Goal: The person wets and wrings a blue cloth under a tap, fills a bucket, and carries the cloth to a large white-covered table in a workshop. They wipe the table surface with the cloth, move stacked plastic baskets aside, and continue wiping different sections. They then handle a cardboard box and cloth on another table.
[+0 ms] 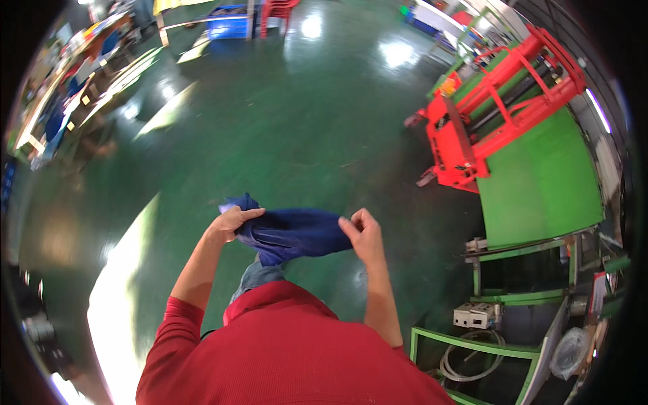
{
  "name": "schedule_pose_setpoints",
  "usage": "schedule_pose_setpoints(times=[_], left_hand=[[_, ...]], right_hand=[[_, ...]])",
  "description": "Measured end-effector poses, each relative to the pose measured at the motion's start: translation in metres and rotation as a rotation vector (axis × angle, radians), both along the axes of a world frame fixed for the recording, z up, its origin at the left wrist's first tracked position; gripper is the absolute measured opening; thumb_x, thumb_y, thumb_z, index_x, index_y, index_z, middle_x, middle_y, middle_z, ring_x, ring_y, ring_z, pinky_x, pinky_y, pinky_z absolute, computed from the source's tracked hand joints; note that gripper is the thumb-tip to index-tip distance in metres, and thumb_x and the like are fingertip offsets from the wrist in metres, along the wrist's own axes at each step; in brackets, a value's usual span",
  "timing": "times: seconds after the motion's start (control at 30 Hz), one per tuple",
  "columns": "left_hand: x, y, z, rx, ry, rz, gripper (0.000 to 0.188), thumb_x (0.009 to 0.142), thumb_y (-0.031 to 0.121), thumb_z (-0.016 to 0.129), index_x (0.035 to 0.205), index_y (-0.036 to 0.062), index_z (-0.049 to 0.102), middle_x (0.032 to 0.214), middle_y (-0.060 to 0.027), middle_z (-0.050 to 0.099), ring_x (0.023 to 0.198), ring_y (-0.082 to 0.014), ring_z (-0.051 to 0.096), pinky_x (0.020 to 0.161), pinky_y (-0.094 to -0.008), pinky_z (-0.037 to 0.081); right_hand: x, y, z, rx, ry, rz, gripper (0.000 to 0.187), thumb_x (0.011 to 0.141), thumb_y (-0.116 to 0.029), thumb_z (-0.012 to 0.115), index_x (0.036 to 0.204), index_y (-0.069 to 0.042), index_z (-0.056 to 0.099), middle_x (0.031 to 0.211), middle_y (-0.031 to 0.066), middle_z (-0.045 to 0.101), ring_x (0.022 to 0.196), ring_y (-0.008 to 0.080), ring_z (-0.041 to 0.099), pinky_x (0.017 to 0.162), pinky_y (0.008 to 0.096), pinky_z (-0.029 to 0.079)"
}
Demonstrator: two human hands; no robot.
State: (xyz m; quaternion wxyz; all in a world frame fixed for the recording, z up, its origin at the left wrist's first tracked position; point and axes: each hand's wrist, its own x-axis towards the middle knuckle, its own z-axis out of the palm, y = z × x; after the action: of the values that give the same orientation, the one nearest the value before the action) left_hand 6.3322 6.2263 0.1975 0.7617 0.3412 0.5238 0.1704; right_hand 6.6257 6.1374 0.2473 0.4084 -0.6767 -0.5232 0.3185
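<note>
While clutching blue cloth (297, 231) near frame centre with left hand (231, 222), pinches its right end with curled right hand (365, 236).

PLACE: workshop | SIGNS: glossy green floor (304, 128) | red wheeled lifting machine (459, 150) | green metal frame (476, 343)

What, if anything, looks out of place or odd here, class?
Nothing looks clearly spilled or damaged. The hose at lower right lies in loose loops, slightly untidy; the cloth between left hand and right hand is merely crumpled.
</note>
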Motion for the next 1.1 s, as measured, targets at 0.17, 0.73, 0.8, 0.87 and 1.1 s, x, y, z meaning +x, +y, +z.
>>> schedule_pose_setpoints(times=[0.17, 0.73, 0.8, 0.87, 1.1], left_hand=[[0.157, 0.232, 0.040, 0.130, -0.672, -0.129, 0.081, 0.086, 0.061, 0.052, 0.128, -0.0090, 0.047, 0.123, -0.0202, 0.057, 0.109, -0.0296, 0.059, 0.099, -0.0421, 0.045], [0.493, 0.894, -0.090, -0.046, -0.889, 0.273, 0.065, 0.082, 0.049, 0.067, 0.127, 0.0048, 0.050, 0.122, -0.0138, 0.059, 0.113, -0.0288, 0.057, 0.099, -0.0486, 0.044], [0.548, 0.975, -0.123, -0.091, -0.558, 0.298, 0.054, 0.085, 0.049, 0.063, 0.119, 0.0068, 0.055, 0.115, -0.0134, 0.063, 0.109, -0.0278, 0.060, 0.099, -0.0507, 0.044], [0.597, 1.057, -0.141, -0.388, -0.432, 0.313, 0.046, 0.088, 0.045, 0.060, 0.112, 0.0057, 0.058, 0.108, -0.0128, 0.067, 0.105, -0.0264, 0.063, 0.098, -0.0502, 0.044], [0.826, 1.361, -0.025, -0.164, -0.693, -0.226, 0.045, 0.093, 0.030, 0.057, 0.127, 0.0008, 0.050, 0.126, -0.0123, 0.056, 0.116, -0.0219, 0.054, 0.101, -0.0396, 0.039]], right_hand=[[0.116, 0.110, 0.000, -0.357, 0.330, 0.029, 0.033, 0.084, -0.027, 0.071, 0.105, -0.003, 0.064, 0.077, 0.0015, 0.065, 0.071, 0.0086, 0.057, 0.066, 0.0255, 0.046], [0.471, 0.874, -0.023, -0.012, 0.801, 0.037, 0.027, 0.090, -0.025, 0.063, 0.092, 0.002, 0.067, 0.084, 0.0015, 0.063, 0.082, 0.0083, 0.056, 0.080, 0.0271, 0.044], [0.512, 0.966, -0.047, -0.066, 0.823, -0.001, 0.026, 0.089, -0.025, 0.065, 0.092, 0.002, 0.067, 0.086, 0.0017, 0.063, 0.082, 0.0084, 0.056, 0.080, 0.0268, 0.044], [0.557, 1.039, -0.069, -0.120, 0.714, -0.104, 0.026, 0.087, -0.025, 0.067, 0.092, 0.001, 0.068, 0.087, 0.0015, 0.064, 0.083, 0.0085, 0.057, 0.080, 0.0265, 0.044], [0.738, 1.178, -0.082, 0.034, 1.283, -0.730, 0.015, 0.091, -0.025, 0.061, 0.084, -0.012, 0.063, 0.067, -0.0052, 0.061, 0.050, 0.0047, 0.053, 0.044, 0.0209, 0.040]])
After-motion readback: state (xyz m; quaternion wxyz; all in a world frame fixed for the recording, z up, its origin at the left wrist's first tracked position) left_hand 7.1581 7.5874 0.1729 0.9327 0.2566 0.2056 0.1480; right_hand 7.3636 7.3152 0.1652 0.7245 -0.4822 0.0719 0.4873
